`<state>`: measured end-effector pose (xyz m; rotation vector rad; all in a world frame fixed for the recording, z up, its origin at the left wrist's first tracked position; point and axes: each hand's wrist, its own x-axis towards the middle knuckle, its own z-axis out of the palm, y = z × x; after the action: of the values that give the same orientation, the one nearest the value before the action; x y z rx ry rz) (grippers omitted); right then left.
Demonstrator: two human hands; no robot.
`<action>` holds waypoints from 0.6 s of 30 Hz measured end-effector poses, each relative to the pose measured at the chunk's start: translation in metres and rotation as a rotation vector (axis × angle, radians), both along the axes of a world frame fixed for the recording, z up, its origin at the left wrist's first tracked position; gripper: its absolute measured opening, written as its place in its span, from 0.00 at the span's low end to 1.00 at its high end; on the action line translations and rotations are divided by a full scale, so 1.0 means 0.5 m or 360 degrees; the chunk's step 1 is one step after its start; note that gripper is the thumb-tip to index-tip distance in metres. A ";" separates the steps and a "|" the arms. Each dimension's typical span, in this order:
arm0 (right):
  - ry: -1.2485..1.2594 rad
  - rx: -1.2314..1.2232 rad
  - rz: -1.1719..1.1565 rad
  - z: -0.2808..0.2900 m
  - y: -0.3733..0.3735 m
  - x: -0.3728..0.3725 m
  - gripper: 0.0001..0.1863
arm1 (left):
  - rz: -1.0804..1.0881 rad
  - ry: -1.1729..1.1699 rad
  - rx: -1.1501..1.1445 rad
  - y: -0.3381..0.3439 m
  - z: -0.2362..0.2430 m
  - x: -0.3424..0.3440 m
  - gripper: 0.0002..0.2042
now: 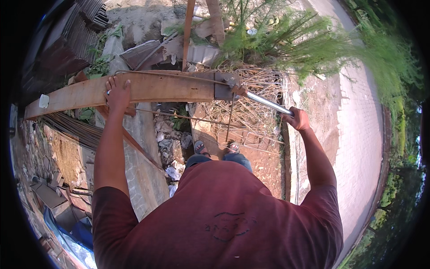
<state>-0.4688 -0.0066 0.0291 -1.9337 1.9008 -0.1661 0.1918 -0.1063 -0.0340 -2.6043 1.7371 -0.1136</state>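
A long wooden plank (pixel 165 87) crosses in front of me, a dark metal plate (pixel 222 91) with pins on its right end. My left hand (pixel 117 94) lies on the plank, fingers apart, near one end of a thin steel rod (pixel 170 76) running to the plate. My right hand (pixel 294 117) grips a silver metal pipe (pixel 268 102), which meets a rusty fitting at the plate. Another thin rod (pixel 179 115) passes below the plank. A small pale object (pixel 44 101) sits at the plank's far left.
Bent wire pieces (pixel 251 121) lie in a pile near my sandaled feet (pixel 200 148). Long dark rods (pixel 71 130), a concrete strip (pixel 148 188) and debris (pixel 168 143) are at left. Corrugated sheets (pixel 74 40) stand upper left. A leafy plant (pixel 286 40) leans in above; a paved path (pixel 358 148) runs at right.
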 end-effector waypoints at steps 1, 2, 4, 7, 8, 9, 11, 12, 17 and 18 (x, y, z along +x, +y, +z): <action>-0.0112 0.0092 -0.0153 -0.025 0.035 0.027 0.23 | -0.0006 0.0011 0.0008 -0.002 0.001 -0.002 0.37; -0.0197 0.0119 -0.0187 -0.070 0.059 0.043 0.22 | -0.0018 0.0017 0.0014 -0.006 0.003 -0.006 0.37; -0.0573 0.0226 -0.0226 -0.106 0.089 0.121 0.18 | -0.0006 0.0020 0.0051 -0.008 0.006 -0.006 0.37; -0.0947 0.0222 -0.0264 -0.120 0.098 0.240 0.18 | -0.0008 0.0057 0.0062 -0.013 0.009 0.005 0.37; -0.0971 0.0243 -0.0260 -0.117 0.094 0.262 0.17 | -0.0010 0.0080 0.0055 -0.014 0.012 0.008 0.37; -0.0953 0.0254 -0.0257 -0.113 0.093 0.271 0.17 | -0.0034 0.0118 0.0070 -0.015 0.017 0.012 0.37; -0.0920 0.0288 -0.0232 -0.106 0.089 0.294 0.16 | -0.0060 0.0190 0.0103 -0.014 0.025 0.029 0.36; -0.0921 0.0275 -0.0230 -0.097 0.088 0.301 0.15 | -0.0079 0.0347 -0.0044 -0.013 0.032 0.044 0.34; -0.0880 0.0202 -0.0165 -0.052 0.096 0.277 0.11 | 0.0161 0.1145 -0.1172 0.058 0.057 0.140 0.22; -0.0904 0.0113 -0.0159 -0.032 0.096 0.283 0.09 | 0.0411 0.1249 -0.1315 0.082 0.061 0.141 0.20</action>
<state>-0.3275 0.0415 0.0129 -1.5298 1.5891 -0.5996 0.2624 -0.0651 -0.0034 -3.8562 1.7325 0.3082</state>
